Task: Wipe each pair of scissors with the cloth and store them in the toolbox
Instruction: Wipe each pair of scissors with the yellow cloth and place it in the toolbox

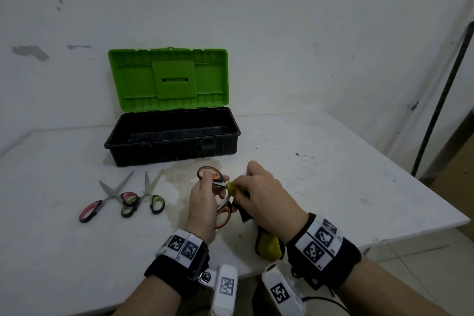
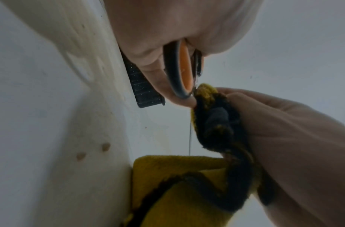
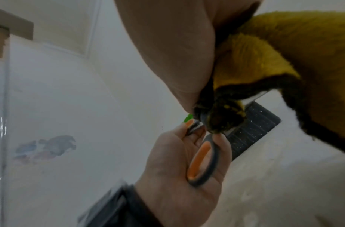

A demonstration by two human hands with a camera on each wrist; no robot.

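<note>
Observed at table [image 1: 333,174], front of centre: orange-handled scissors [image 1: 214,174] held up off the surface in left hand [image 1: 202,208], fingers curled round and through the handle loops, loops spread apart. Noted right hand [image 1: 264,200] pinching yellow-and-black cloth [image 1: 268,245] tight onto the blades near the pivot, thumb and fingers clamped together on the fabric; blades themselves mostly hidden by cloth and knuckles. Rest of cloth hanging down to the table edge. Confirmed in left wrist view: cloth bunched against the metal just beyond the orange loop. Found two further pairs lying on the table to the left, touching at the handles: pink-handled scissors [image 1: 102,200] and green-handled scissors [image 1: 148,197], both with blades spread. Toolbox [image 1: 171,146] standing behind them, green lid [image 1: 168,77] upright; no scissors seen in the visible part of its interior. Judged: wiping of the first pair in hand, none stored yet. Next move judged to call for drawing the cloth along the blades toward the tips, edges kept away from the fingers, then placing this pair inside the box.
</note>
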